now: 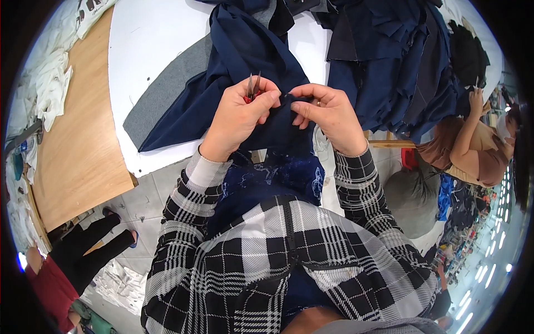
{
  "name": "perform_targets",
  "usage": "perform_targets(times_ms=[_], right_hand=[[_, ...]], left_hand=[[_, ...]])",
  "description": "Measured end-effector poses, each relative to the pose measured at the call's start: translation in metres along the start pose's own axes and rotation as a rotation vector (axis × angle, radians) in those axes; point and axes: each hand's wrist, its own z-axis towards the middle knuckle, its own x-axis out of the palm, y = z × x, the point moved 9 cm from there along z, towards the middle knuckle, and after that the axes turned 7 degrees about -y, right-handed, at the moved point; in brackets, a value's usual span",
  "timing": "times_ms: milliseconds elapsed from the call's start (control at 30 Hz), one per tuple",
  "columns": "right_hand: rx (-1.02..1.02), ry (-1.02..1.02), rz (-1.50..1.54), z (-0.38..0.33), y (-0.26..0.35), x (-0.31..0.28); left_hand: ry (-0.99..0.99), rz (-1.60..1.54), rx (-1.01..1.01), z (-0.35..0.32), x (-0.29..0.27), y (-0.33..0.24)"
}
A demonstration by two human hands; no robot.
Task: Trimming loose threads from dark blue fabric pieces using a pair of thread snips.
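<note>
My left hand is closed around small red-handled thread snips, whose two pointed blades stick up past the fingers, slightly apart. Its thumb and forefinger meet at the edge of a navy blue garment. Close by on the right, my right hand pinches the same edge between thumb and fingers. The garment spreads from the table down toward my lap, with a grey inner side showing at its left. What exactly lies between the left fingertips is too small to make out.
The garment rests on a white-topped table, with a wooden board at its left. A large heap of navy pieces lies at the right. White cloth hangs at the far left. Other people are at both sides.
</note>
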Motion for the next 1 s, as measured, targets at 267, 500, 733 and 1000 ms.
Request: perform_targets(times_ms=[267, 500, 733, 1000], right_hand=[[-0.120, -0.123, -0.053, -0.002, 0.013, -0.006], [-0.062, -0.116, -0.106, -0.002, 0.016, -0.006], [0.097, -0.062, 0.065, -0.001, -0.004, -0.006], [-0.020, -0.189, -0.091, -0.003, 0.004, -0.012]], left_hand=[[0.047, 0.017, -0.010, 0.002, 0.006, -0.001], [0.048, 0.039, 0.028, 0.003, 0.006, 0.001], [-0.008, 0.061, 0.012, 0.001, 0.003, 0.003], [-0.052, 0.044, -0.006, 0.001, 0.000, -0.003]])
